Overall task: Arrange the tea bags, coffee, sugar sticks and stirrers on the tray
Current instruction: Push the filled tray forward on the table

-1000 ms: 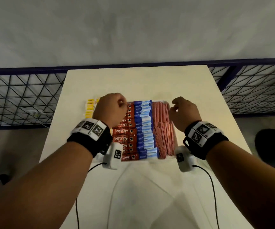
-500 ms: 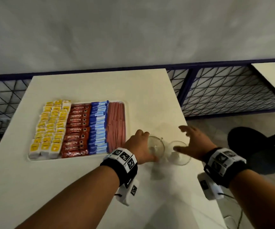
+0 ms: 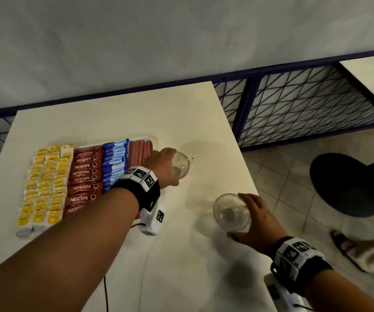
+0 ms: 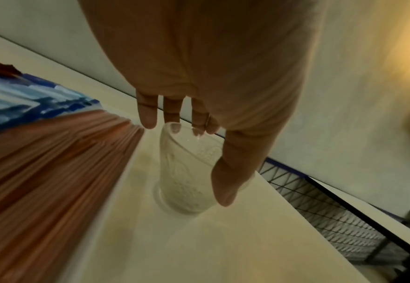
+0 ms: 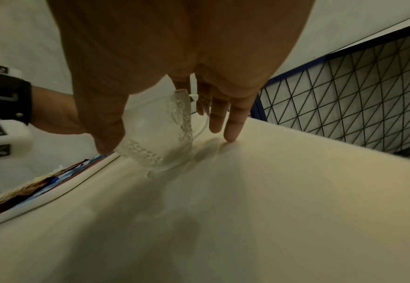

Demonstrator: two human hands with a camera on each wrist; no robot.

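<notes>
on the cream table (image 3: 114, 118) near its left edge i see the white tray (image 3: 152, 139) packed: yellow tea bags (image 3: 44, 188), red "nescafe classic" coffee sachets (image 3: 84, 176), blue sugar sticks (image 3: 114, 163), reddish stirrers (image 3: 139, 152). my left hand (image 3: 162, 165) has carried its clear glass cup (image 3: 180, 165) beside the tray's far right corner, gripping it; my right hand (image 3: 255, 217) now grips the second glass cup (image 3: 231, 212) at the table's right edge.

Tray (image 3: 153, 138) left on table (image 3: 118, 113) (far cup (image 3: 180, 164) beside it); near cup (image 3: 231, 212) right.

Two clear glass cups stood on the pale table (image 3: 136, 122) — one cup (image 3: 180, 165) just beside the packets, the other cup (image 3: 231, 212) near the table's right edge. Behind was a dark wire fence (image 3: 305, 104) — a round black stand (image 3: 348, 183) sat on the tiled floor (image 3: 278, 172).
</notes>
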